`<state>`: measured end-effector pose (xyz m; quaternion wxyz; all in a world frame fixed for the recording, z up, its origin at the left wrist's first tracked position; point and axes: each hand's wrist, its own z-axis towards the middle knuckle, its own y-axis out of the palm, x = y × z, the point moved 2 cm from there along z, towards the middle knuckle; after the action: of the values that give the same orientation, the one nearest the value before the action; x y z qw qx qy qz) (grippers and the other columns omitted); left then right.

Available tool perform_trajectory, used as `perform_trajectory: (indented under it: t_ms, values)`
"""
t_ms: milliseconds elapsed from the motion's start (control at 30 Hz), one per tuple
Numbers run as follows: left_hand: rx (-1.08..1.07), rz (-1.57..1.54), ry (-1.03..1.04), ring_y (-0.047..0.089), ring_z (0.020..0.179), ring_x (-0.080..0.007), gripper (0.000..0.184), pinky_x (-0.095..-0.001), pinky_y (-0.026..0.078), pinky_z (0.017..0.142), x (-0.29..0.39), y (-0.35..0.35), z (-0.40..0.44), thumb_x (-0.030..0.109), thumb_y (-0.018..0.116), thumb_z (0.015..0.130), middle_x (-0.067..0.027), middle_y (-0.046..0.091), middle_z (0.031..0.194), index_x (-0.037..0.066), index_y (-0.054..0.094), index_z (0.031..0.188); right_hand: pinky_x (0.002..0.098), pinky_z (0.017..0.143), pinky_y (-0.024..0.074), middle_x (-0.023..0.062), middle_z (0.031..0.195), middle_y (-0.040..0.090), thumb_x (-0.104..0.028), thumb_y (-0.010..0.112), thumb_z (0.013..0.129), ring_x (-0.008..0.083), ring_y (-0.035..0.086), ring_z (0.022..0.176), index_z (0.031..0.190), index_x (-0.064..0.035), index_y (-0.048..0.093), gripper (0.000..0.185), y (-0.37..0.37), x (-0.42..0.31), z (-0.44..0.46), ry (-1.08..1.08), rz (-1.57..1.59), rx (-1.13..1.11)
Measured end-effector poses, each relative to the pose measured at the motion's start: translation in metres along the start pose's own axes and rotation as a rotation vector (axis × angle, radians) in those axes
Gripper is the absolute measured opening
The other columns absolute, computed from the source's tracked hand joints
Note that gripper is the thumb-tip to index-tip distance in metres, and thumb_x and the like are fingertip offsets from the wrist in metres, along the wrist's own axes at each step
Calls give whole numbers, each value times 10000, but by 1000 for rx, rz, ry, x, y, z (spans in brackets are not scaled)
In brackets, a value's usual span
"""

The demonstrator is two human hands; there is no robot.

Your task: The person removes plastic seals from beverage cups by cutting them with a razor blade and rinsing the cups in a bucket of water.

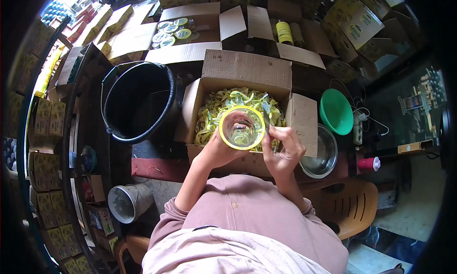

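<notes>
A clear plastic cup (242, 137) with a yellow rim is tilted so that its mouth faces me. My left hand (215, 149) is wrapped round its left side and underside. My right hand (286, 146) pinches a thin, dark blade that looks like a knife (266, 118), upright against the cup's right rim. Its handle is hidden by the fingers. Behind and below the cup stands an open cardboard box (247, 67), full of yellow and clear plastic scraps (209, 113).
Left stands a black bucket (138, 102); lower down, a grey pail (124, 205). A green bowl (336, 111), metal basin (328, 152) and pink spool (366, 164) are right. Behind are boxes holding round lids (182, 33) and stacked yellow-rimmed cups (284, 34).
</notes>
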<state>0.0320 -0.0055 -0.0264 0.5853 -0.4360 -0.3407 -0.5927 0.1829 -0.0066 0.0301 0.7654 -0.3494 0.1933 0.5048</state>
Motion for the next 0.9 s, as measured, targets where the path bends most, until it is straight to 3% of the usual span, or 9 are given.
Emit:
perform_trajectory:
  t_ms: [133, 333, 567, 667, 767, 867, 900]
  values:
    - [-75, 144, 15, 506, 1034, -259, 708, -351, 411, 898, 6, -3, -2, 91, 771, 592, -127, 489, 1121, 23, 393, 1187, 257, 559, 481, 78, 735, 602, 63, 651, 656, 165, 600, 612, 871, -29, 628, 236, -2, 3, 3, -49, -13, -11]
    - [-102, 137, 49, 508, 1032, -267, 687, -359, 398, 910, 11, -3, -2, 130, 778, 589, -127, 507, 1107, 18, 426, 1168, 240, 575, 450, 100, 718, 594, 118, 629, 627, 164, 587, 636, 811, 11, 613, 214, -1, 4, 5, -18, 43, -19]
    - [-238, 32, 70, 541, 991, -286, 628, -380, 328, 982, 19, -5, 2, 154, 733, 597, -136, 515, 1126, 5, 458, 1142, 231, 565, 446, 89, 715, 585, 84, 648, 649, 144, 569, 631, 825, 16, 611, 192, -1, 8, 2, -22, 48, -26]
    - [-225, 79, 97, 530, 1013, -264, 715, -375, 362, 960, 4, -4, -3, 133, 756, 595, -130, 496, 1128, 2, 389, 1194, 230, 563, 446, 83, 711, 578, 73, 655, 650, 136, 558, 619, 829, 20, 608, 192, -1, 7, 0, -9, 45, 1]
    - [-81, -127, -40, 495, 1052, -224, 795, -351, 415, 906, 6, 6, -3, 109, 785, 593, -121, 467, 1117, 21, 310, 1224, 239, 562, 457, 83, 715, 582, 68, 655, 650, 142, 566, 613, 840, 11, 611, 203, 0, 7, -1, -13, 40, 26]
    - [-50, -6, 182, 471, 1064, -187, 829, -323, 452, 842, 0, 6, 1, 104, 805, 592, -110, 451, 1095, 47, 269, 1222, 260, 562, 478, 90, 727, 596, 57, 649, 660, 162, 594, 609, 860, -8, 619, 213, -2, 5, -1, -1, 33, 39]
    - [-22, -115, 131, 482, 1035, -188, 741, -323, 441, 843, 0, 6, 3, 99, 785, 626, -102, 438, 1102, 57, 306, 1190, 259, 559, 477, 91, 728, 597, 52, 650, 664, 159, 593, 606, 859, -4, 618, 205, -2, 5, -3, 6, 30, 51]
